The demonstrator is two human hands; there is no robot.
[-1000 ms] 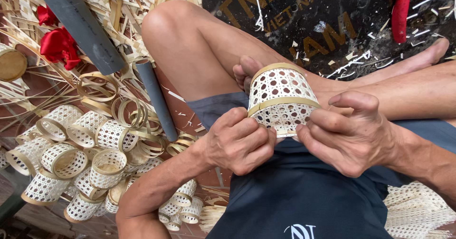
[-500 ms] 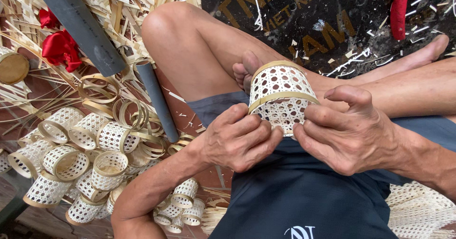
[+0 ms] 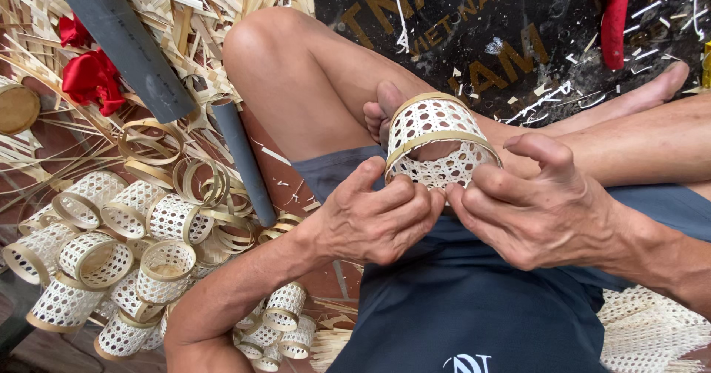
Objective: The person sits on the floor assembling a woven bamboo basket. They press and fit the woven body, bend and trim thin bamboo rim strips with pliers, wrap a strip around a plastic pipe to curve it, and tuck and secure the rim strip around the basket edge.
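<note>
Hidden: lower rim of the woven bamboo basket [image 3: 437, 142] sits behind both hands; the fingertips working it cannot be seen.
Cut off: sheet of woven lattice [image 3: 652, 328] runs out of frame at the bottom right corner of the floor; red-handled tool [image 3: 613, 17] cut by the top edge.
Basket: small open-weave cylinder with pale band rims, held tilted above the lap, just before a bare foot [image 3: 381, 110]; nothing inside it.
Left hand [image 3: 374, 221]: fingers curled together, clamped on the basket's lower left edge.
Right hand [image 3: 541, 210]: thumb and fingers pinching the lower right edge, index finger raised.
Floor, left side: pile of finished woven cylinders [image 3: 104, 258], all empty, beside loose bamboo hoops [image 3: 196, 184], grey pipe [image 3: 241, 158], red cloth [image 3: 92, 77].
</note>
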